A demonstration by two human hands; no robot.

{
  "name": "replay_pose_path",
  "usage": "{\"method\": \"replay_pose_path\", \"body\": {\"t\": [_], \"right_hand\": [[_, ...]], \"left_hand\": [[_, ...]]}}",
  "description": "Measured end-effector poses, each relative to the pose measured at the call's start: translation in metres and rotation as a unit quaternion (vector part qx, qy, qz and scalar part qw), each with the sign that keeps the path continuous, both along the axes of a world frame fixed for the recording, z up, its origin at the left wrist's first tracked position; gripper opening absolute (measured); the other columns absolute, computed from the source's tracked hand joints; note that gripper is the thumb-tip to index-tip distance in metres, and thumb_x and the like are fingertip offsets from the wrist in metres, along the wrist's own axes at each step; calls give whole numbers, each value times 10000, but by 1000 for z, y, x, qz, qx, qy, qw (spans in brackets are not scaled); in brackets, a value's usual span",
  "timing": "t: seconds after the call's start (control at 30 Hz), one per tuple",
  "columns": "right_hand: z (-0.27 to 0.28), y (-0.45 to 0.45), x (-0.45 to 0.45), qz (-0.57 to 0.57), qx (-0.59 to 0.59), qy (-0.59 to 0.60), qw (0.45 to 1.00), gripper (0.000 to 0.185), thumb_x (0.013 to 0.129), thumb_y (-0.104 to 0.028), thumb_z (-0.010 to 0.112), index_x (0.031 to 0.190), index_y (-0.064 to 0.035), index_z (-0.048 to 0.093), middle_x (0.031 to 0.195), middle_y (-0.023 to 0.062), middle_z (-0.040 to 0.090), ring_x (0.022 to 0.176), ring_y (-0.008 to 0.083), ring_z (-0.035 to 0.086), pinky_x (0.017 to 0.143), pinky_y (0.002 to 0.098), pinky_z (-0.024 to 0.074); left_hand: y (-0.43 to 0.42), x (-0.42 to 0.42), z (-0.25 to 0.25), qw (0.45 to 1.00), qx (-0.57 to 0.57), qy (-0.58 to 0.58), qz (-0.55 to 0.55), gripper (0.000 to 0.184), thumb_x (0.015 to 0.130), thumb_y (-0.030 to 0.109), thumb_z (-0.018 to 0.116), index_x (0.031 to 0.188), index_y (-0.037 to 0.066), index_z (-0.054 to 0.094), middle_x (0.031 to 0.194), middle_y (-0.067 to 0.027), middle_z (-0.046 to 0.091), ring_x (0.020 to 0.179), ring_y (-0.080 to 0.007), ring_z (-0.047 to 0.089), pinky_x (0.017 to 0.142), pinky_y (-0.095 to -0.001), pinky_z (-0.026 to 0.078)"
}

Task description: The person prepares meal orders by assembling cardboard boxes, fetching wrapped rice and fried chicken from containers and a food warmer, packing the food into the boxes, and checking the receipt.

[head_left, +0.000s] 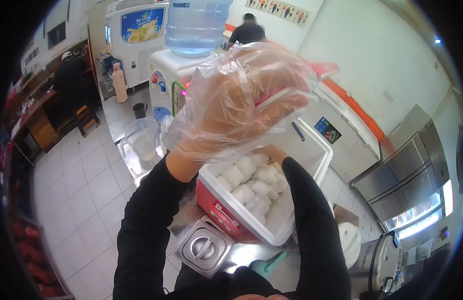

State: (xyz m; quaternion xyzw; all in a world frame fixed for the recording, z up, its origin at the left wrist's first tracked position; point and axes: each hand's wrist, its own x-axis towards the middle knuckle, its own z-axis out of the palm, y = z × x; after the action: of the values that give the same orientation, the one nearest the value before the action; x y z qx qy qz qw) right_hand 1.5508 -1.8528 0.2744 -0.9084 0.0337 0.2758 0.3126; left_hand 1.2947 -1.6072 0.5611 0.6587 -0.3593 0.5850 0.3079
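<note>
My left hand (pixel 241 97), in a loose clear plastic glove, is raised close to the camera above the cooler. Its fingers are closed around a flat red-and-white object (pixel 324 71) whose kind I cannot make out. Below it, my right hand (pixel 269 152) reaches into a red cooler box (pixel 207 196) with a white inside. The fingers of that hand curve over a white wrapped bundle (pixel 259 159) at the far end of the pile, partly hidden by the glove. Several similar rounded white bundles (pixel 233 176) lie heaped in the cooler.
A lidded steel pan (pixel 205 247) and a green-handled scoop (pixel 268 265) lie near my body. Left of the cooler stand a clear pitcher (pixel 142 139) and a water dispenser (pixel 179 67). A large steel cooker (pixel 376 260) is at right. Two people are farther back.
</note>
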Motion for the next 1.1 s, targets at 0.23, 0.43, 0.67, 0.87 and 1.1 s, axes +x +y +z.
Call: {"method": "replay_pose_path", "body": {"t": [0.23, 0.43, 0.67, 0.87, 1.1], "right_hand": [[3, -95, 45, 411, 100, -244, 873, 881, 492, -80, 938, 1283, -109, 550, 1221, 89, 614, 1123, 239, 584, 935, 356, 499], [-7, -78, 38, 635, 1, -164, 755, 994, 516, -255, 968, 1361, -92, 472, 1359, 94, 504, 1258, 275, 478, 1012, 414, 452], [19, -33, -17, 3, 78, 304, 950, 848, 739, -323, 820, 1446, -108, 405, 1554, 146, 270, 1394, 368, 324, 1070, 557, 394], [15, -21, -32, 152, -40, 245, 957, 810, 771, -434, 759, 1428, -87, 438, 1447, 140, 442, 1318, 328, 438, 1007, 442, 452], [111, -17, -124, 210, 62, 35, 975, 575, 758, -315, 745, 1196, 34, 618, 1156, 141, 646, 1078, 240, 610, 893, 340, 502]], "left_hand": [[-3, -4, 0, 998, 21, 64, -15, 171, 832, 216, 759, 960, 106, 728, 1123, -86, 704, 1132, -255, 626, 1016, -392, 468], [-13, -4, -2, 999, 18, -27, 8, 143, 827, 283, 745, 907, 170, 712, 1004, -21, 701, 943, -242, 655, 898, -379, 494], [-5, 2, -4, 999, -5, -45, 14, 126, 825, 249, 735, 915, 166, 709, 988, -28, 703, 929, -260, 647, 834, -391, 509], [2, -16, 8, 999, -1, 43, 21, 165, 861, 251, 720, 934, 104, 727, 1069, -55, 723, 1026, -244, 669, 904, -352, 511], [2, -12, 8, 997, -19, 67, -19, 224, 915, 320, 644, 981, 117, 713, 1011, -93, 701, 932, -329, 651, 842, -402, 508]]}}
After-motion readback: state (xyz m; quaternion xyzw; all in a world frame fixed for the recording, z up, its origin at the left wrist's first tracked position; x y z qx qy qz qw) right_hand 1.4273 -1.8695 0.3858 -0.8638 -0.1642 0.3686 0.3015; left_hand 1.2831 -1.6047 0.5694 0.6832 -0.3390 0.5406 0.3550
